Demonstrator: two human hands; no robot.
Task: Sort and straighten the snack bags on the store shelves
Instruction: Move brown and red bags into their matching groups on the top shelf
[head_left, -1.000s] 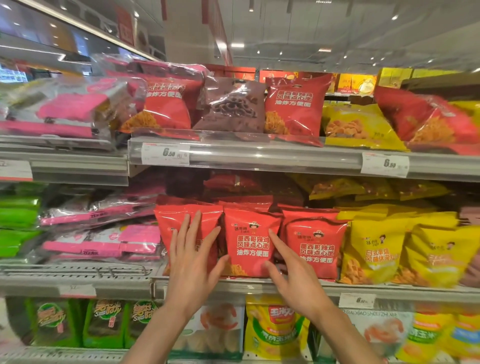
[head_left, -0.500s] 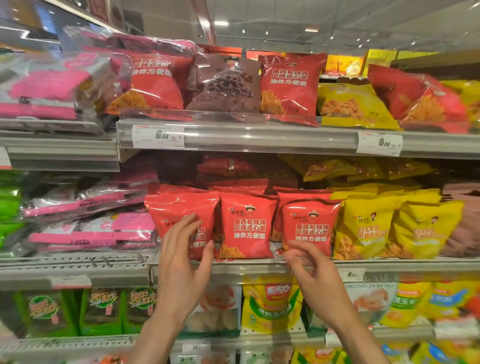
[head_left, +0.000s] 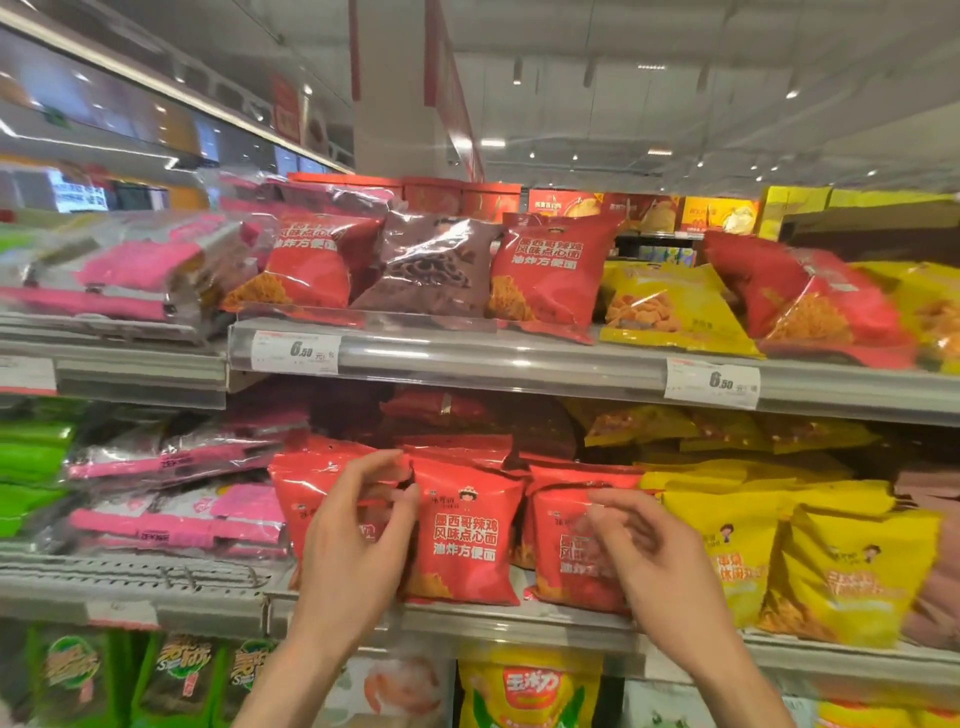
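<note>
You've got red bags (head_left: 467, 535) with white text, yellow bags (head_left: 727, 551) right of them, pink packs (head_left: 176, 519) left.

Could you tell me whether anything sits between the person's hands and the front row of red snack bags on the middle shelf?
Nothing visible does. The left hand is in front of the leftmost red bag, the right hand in front of the right red bag, and the middle red bag stands uncovered between them.

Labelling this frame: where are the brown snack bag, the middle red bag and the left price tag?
brown snack bag (head_left: 431, 270): head view, bag's front.
middle red bag (head_left: 467, 540): head view, printed front.
left price tag (head_left: 296, 353): head view, tag's centre.
</note>
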